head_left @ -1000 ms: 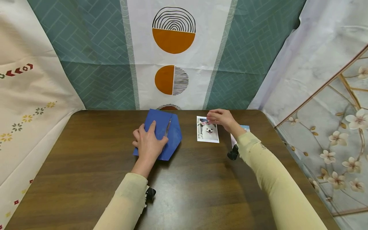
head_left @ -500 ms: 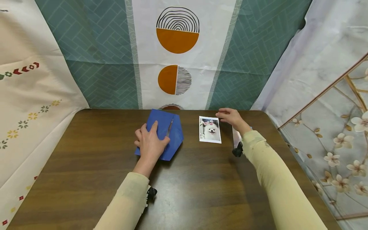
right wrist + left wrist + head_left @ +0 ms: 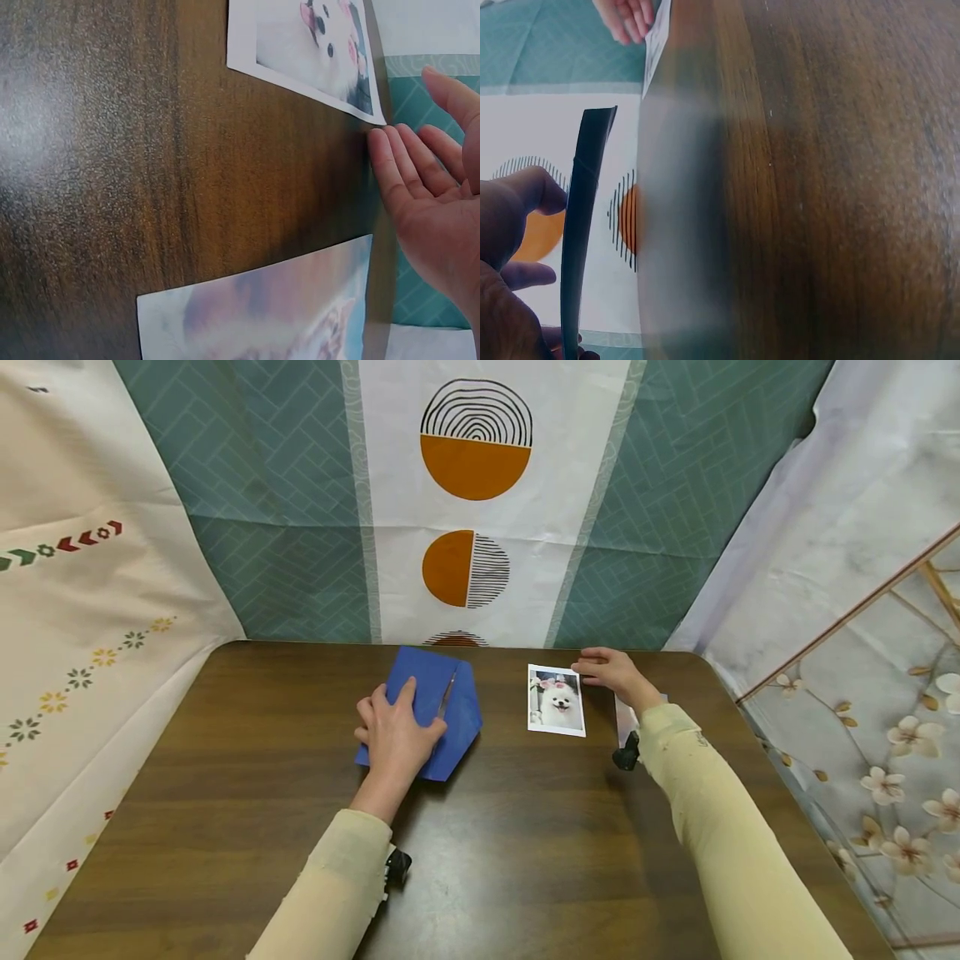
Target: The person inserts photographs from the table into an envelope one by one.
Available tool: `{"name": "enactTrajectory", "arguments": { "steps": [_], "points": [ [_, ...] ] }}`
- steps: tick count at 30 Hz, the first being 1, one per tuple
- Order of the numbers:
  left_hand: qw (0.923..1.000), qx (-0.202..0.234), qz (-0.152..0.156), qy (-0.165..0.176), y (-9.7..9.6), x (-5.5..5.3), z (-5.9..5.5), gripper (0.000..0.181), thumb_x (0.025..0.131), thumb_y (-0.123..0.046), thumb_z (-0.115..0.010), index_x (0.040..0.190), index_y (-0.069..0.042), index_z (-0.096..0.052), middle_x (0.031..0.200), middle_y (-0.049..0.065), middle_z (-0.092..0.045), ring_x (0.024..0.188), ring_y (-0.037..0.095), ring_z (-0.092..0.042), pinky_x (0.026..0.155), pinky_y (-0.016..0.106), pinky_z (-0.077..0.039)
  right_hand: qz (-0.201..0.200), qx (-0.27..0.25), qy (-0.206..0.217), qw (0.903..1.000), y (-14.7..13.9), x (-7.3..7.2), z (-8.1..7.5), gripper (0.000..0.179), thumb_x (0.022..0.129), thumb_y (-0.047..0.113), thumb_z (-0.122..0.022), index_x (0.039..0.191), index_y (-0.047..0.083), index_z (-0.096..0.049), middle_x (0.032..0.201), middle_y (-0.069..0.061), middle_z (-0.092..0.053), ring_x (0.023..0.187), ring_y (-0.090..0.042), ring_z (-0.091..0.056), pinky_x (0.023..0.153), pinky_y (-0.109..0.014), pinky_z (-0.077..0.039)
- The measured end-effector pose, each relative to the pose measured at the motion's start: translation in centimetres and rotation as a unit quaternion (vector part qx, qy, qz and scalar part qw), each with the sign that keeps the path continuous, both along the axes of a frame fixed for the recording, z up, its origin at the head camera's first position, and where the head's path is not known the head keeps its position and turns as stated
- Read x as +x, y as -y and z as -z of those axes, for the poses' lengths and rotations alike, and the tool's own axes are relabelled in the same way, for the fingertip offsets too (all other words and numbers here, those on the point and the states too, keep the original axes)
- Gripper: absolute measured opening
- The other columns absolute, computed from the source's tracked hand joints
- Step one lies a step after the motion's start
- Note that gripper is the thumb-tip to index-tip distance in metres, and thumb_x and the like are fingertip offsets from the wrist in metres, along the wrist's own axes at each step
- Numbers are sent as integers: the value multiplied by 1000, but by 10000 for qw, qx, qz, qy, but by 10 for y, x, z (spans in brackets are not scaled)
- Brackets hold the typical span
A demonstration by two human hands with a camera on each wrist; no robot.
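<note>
Bkgd cloth (image 3: 495,518) = biggest thing: teal brick pattern either side of a white ctr panel w/ orange half-circles & blk lines. Cream cloth (image 3: 97,643) hangs on L side, w/ rows of small red, yellow & green motifs; floral cloth (image 3: 840,635) on R, pale blossoms on twigs. Below is the worktop (image 3: 525,843), dk brown woodgrain, rounded far corners, shiny nr front ctr.

L sleeve (image 3: 322,885) & R sleeve (image 3: 720,810), both pale yellow, reach in from bottom.

Blue envelope (image 3: 427,677) is L of ctr, nr far edge of worktop; pointed side faces R, long narrow gap runs up its front. L wrist view has it nearly edge-on, visible part raised off worktop.

L hand (image 3: 393,731) holds it: grip closed on envelope, thumb at R by the gap, other fingers over front & at L edge.

R hand (image 3: 611,672): grip holds nothing, fingers extended, tips right by top R corner of dog photo (image 3: 557,703); can't tell if touching. That photo lies flat on worktop, R of envelope w/ space btwn: white border, fluffy white dog, pink flowers on head.

Second photo (image 3: 262,315), pinkish, lies further R, partly hidden behind R hand & sleeve in head view.

Smallest: blk wrist gadgets, one L (image 3: 397,867), one R (image 3: 627,752).
</note>
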State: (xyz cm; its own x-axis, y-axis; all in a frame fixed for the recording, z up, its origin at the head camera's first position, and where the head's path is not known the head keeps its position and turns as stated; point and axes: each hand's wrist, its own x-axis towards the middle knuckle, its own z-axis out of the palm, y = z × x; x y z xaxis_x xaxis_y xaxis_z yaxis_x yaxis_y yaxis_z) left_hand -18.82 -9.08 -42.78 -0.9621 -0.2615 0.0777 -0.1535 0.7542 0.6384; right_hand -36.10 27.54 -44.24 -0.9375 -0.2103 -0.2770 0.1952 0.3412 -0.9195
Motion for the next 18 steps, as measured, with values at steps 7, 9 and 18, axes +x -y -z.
{"name": "enactTrajectory", "arguments": {
  "steps": [7, 9, 18],
  "points": [
    [10000, -4, -1, 3, 0, 0, 1, 78, 90, -31, -79, 161, -15, -49, 165, 30, -30, 147, 51, -23, 99, 72, -32, 89, -26, 48, 9999, 1, -1, 3, 73, 106, 11, -67, 164, -9, -28, 163, -32, -41, 149, -45, -44, 120, -51, -40],
    [10000, -14, 3, 1, 0, -1, 2, 78, 91, -31, -79, 161, -15, -49, 165, 30, -30, 147, 51, -23, 99, 72, -32, 64, 3, 28, 10000, 1, -2, 3, 73, 106, 11, -66, 164, -9, -28, 162, -32, -41, 149, -45, -44, 120, -51, -40],
    [10000, -53, 8, -54, 0, -1, 3, 77, 90, -31, -79, 160, -14, -50, 164, 30, -31, 147, 52, -23, 99, 72, -32, -70, 496, -150, 9986, 6, -3, 5, 67, 106, 13, -68, 162, -7, -37, 159, -30, -47, 143, -44, -51, 118, -51, -44]
  ]
}}
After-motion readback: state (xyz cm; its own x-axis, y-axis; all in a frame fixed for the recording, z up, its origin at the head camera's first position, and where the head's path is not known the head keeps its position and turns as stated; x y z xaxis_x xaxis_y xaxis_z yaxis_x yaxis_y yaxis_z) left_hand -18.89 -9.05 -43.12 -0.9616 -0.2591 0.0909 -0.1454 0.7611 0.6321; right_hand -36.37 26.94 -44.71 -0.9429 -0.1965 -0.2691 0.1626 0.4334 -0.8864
